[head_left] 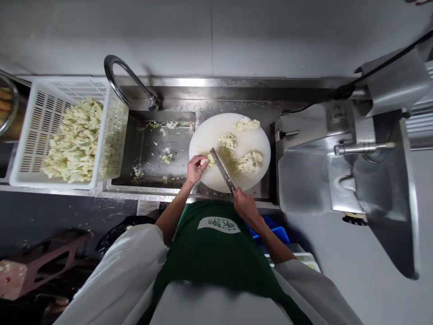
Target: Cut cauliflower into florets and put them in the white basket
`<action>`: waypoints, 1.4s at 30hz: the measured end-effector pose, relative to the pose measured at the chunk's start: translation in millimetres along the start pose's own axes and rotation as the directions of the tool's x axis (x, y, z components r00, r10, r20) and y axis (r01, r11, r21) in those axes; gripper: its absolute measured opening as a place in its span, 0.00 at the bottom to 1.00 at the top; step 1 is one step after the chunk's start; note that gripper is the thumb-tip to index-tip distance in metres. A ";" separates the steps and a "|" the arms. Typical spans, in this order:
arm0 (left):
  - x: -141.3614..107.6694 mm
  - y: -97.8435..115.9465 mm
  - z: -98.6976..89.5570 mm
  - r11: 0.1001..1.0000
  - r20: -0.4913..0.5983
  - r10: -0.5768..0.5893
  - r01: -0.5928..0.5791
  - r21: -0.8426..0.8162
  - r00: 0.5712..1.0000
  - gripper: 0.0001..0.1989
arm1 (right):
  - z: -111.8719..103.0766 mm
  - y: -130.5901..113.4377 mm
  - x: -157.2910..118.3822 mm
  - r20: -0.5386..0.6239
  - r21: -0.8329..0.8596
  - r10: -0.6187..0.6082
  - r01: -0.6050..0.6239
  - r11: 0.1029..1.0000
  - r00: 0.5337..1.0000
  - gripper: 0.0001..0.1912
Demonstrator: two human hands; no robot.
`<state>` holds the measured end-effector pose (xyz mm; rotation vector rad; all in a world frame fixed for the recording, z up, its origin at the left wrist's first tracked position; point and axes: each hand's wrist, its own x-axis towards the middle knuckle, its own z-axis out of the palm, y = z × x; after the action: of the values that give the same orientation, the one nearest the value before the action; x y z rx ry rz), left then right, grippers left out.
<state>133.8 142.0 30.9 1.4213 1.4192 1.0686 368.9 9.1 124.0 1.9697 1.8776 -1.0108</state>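
Note:
My right hand (245,205) is closed round the handle of a kitchen knife (223,170), whose broad blade points up and left over the round white cutting board (211,131). At the board's left edge, my left hand (196,170) pinches a small cauliflower piece (203,161), close to the blade's tip. Cut cauliflower (249,161) lies to the right of the blade. A smaller floret (228,141) sits above it, and another piece (247,124) rests near the board's far edge. The knife handle is mostly hidden in my fist.
A white slatted basket (111,149) holding a heap of cauliflower pieces (76,144) stands on the left. Beside it, a curved faucet (126,74) arches over a steel sink (152,158) with scraps in it. A metal slicing machine (338,167) stands close on the board's right.

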 end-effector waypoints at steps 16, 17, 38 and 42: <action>-0.1 -4.7 0.2 0.984 0.081 0.051 -0.064 0.164 0.995 0.13 | -6.8 -37.4 21.8 0.034 -0.133 -0.007 0.011 0.991 0.999 0.17; -1.8 -5.4 -0.2 0.982 0.072 0.058 -0.070 0.173 0.996 0.13 | -7.6 -37.9 24.8 0.034 -0.126 -0.011 0.015 0.992 0.999 0.16; -16.1 -20.1 -3.8 0.998 -0.059 0.035 -0.031 0.060 0.998 0.16 | -16.9 0.0 3.1 0.084 -0.178 -0.034 0.048 0.983 0.996 0.19; -13.3 -23.4 -9.7 0.996 -0.028 0.019 -0.016 0.088 0.999 0.18 | -18.0 -8.4 16.6 0.078 -0.151 -0.051 0.063 0.987 0.996 0.19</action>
<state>118.0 128.9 11.1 1.4887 1.4924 1.0527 365.5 34.2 129.3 1.7782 1.9202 -0.9111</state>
